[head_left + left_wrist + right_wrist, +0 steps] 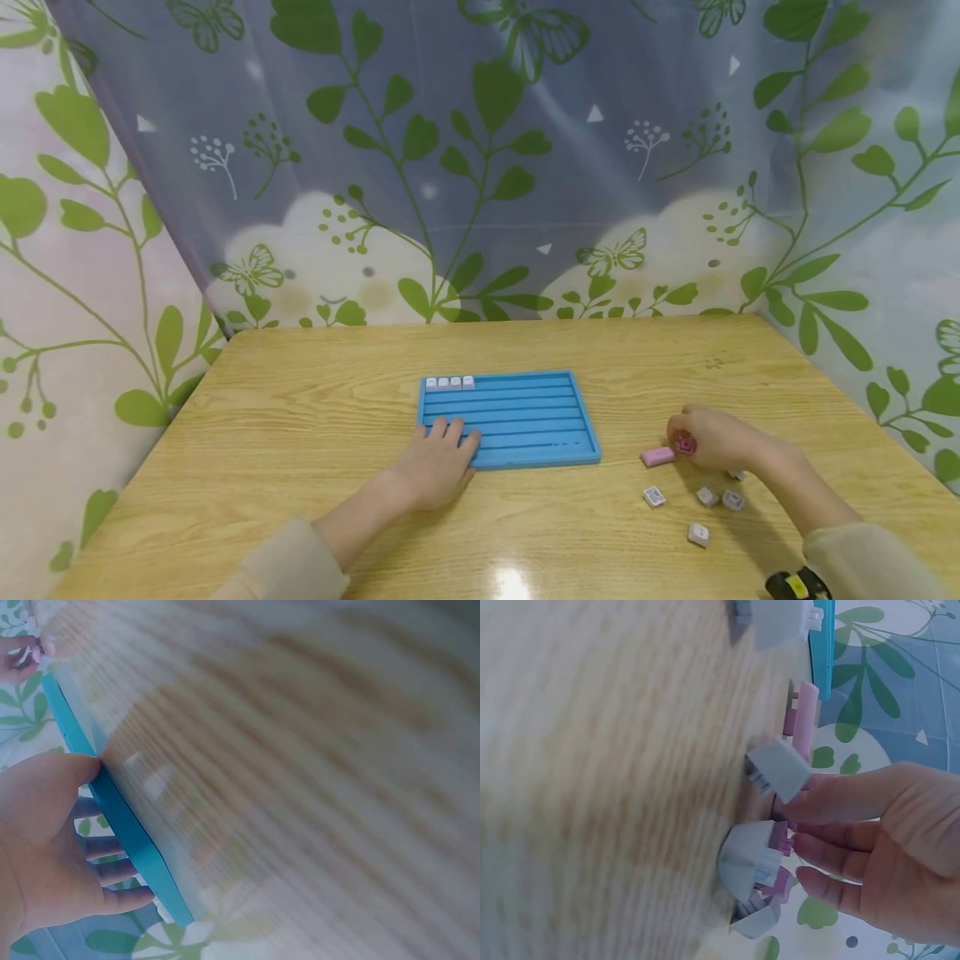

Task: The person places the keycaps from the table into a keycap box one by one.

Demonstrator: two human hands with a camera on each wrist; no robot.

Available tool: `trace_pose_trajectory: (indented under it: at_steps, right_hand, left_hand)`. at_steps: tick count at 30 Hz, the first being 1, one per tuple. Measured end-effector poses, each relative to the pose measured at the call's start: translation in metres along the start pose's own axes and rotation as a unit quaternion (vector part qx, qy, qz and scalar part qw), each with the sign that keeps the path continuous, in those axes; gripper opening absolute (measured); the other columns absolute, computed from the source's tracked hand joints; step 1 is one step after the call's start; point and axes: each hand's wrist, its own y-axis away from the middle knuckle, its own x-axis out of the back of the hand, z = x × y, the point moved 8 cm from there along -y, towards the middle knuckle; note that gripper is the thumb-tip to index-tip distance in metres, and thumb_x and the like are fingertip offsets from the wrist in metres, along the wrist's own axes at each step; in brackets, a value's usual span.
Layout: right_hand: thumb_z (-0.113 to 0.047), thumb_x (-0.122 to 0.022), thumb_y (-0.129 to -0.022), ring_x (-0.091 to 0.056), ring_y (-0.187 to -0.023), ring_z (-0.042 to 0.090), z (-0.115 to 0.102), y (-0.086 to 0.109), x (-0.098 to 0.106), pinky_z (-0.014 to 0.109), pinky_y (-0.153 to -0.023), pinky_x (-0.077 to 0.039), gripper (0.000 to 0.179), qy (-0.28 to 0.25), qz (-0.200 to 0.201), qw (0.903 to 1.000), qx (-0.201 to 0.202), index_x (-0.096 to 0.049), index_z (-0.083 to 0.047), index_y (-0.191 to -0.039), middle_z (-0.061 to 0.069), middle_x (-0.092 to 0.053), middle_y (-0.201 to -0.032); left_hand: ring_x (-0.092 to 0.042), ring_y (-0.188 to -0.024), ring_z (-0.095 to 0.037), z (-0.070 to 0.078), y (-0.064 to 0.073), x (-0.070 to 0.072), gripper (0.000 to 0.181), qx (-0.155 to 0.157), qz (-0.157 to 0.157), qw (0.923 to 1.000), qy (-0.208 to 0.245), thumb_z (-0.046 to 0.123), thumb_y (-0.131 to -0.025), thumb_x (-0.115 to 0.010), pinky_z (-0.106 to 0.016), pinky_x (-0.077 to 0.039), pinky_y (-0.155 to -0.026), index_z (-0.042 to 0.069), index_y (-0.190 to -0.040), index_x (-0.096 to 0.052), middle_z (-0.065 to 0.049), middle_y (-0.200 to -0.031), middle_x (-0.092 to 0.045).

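Note:
A blue ridged tray [517,417] lies on the table, with several white keycaps [450,383] lined up in its far left corner. My left hand [438,462] rests over its near left corner. The left wrist view shows the fingers stretched across the tray and the thumb touching its edge. To the right of the tray, my right hand [708,437] has curled fingers and pinches a pink keycap [686,444], its hollow underside showing. A long pink keycap [657,457] lies just left of those fingers. In the right wrist view, white keycaps [746,859] partly hide the fingertips.
Loose white keycaps [698,534] are scattered on the wooden table [315,392] nearer to me, below the right hand. A black object with a yellow mark [797,585] sits beside the right sleeve. Leaf-patterned curtains [480,167] stand behind and at both sides.

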Motion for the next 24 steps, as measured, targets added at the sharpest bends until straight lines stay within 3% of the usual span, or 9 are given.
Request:
trace_pose_trajectory:
  at_steps: [12,24]
  right_hand:
    - [0.006,-0.064,-0.075,-0.044,-0.069,0.011,0.0055,-0.0051,-0.004,0.029,-0.06,-0.04,0.017,0.0,0.016,0.9999,0.002,-0.061,-0.009,-0.08,-0.003,-0.051,-0.077]
    - [0.003,-0.063,-0.078,-0.042,-0.068,0.012,0.0071,-0.0094,0.0012,0.027,-0.057,-0.038,0.011,-0.025,0.049,0.9984,-0.011,-0.059,-0.001,-0.087,-0.001,-0.048,-0.076]
  left_hand:
    - [-0.041,-0.117,-0.034,-0.0005,-0.0004,-0.0007,0.047,0.004,-0.005,1.0,-0.002,0.034,-0.097,-0.045,-0.051,-0.039,-0.091,0.007,-0.135,-0.043,-0.018,-0.128,-0.043]
    - [-0.041,-0.117,-0.034,-0.0008,-0.0008,-0.0005,0.046,0.005,0.0,1.0,-0.008,0.035,-0.097,-0.045,-0.051,-0.04,-0.09,0.008,-0.135,-0.043,-0.018,-0.127,-0.044]
